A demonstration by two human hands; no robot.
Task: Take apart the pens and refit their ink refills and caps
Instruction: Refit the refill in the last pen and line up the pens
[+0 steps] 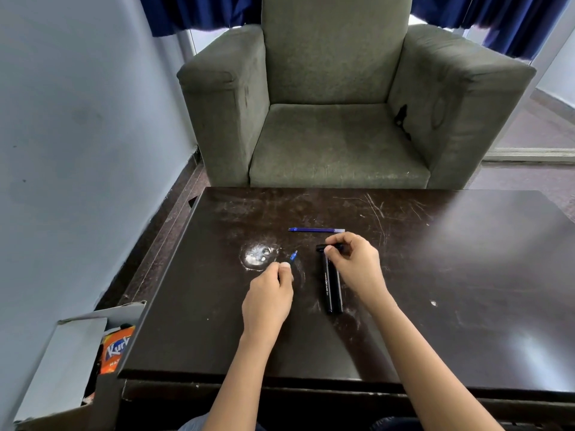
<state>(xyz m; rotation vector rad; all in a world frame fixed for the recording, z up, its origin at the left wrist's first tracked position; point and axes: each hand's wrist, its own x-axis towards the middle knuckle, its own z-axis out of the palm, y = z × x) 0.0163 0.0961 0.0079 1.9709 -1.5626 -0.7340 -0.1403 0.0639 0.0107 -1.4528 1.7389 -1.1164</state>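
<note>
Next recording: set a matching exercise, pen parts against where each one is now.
1. blue ink refill
2. blue-tipped pen part
3. short black pen piece
4. two black pen bodies

A. gripped by the left hand
B. side by side on the table
C. alone on the table, beyond the right hand
D. pinched by the right hand

Pairs: 1-C, 2-A, 3-D, 4-B.

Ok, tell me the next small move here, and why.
Probably the right hand should set down the black cap it pinches and lift one barrel. The left hand pinches what looks like a blue-tipped refill ready to insert. Both barrels lie on the table, and a second refill lies beyond them.
</note>
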